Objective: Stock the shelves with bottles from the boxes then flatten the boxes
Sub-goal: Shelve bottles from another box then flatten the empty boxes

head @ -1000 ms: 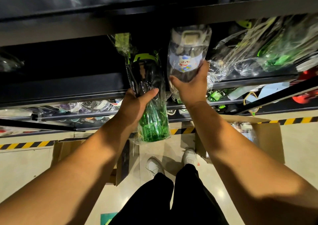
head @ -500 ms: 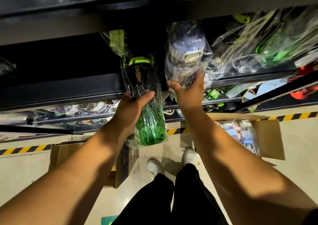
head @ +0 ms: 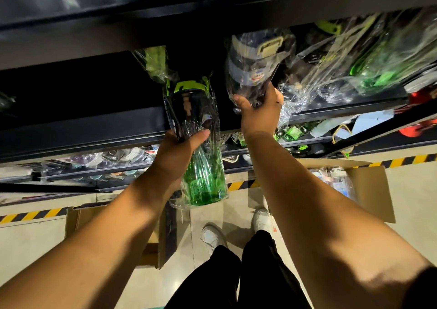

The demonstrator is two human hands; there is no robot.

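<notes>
My left hand (head: 176, 152) grips a green bottle (head: 201, 174) wrapped in clear plastic, its lime-green cap pointing up toward the black shelf (head: 78, 124). My right hand (head: 259, 115) holds the base of a clear bottle with a cartoon bear print (head: 254, 65), also in plastic wrap, lifted into the shelf opening beside other wrapped bottles (head: 369, 65). An open cardboard box (head: 369, 186) on the floor at the right holds more wrapped bottles (head: 335, 181). Another cardboard box (head: 151, 249) lies on the floor at the left, partly hidden by my left arm.
Lower shelves hold several wrapped bottles (head: 99, 160) at left and green ones (head: 293, 131) at centre. Yellow-black hazard tape (head: 406, 160) runs along the floor under the rack. My white shoes (head: 212, 235) stand on the pale floor between the boxes. Red items (head: 418, 129) sit far right.
My right hand has pushed the bear bottle higher and deeper into the shelf, turning it. The left hand with the green bottle has stayed nearly still.
</notes>
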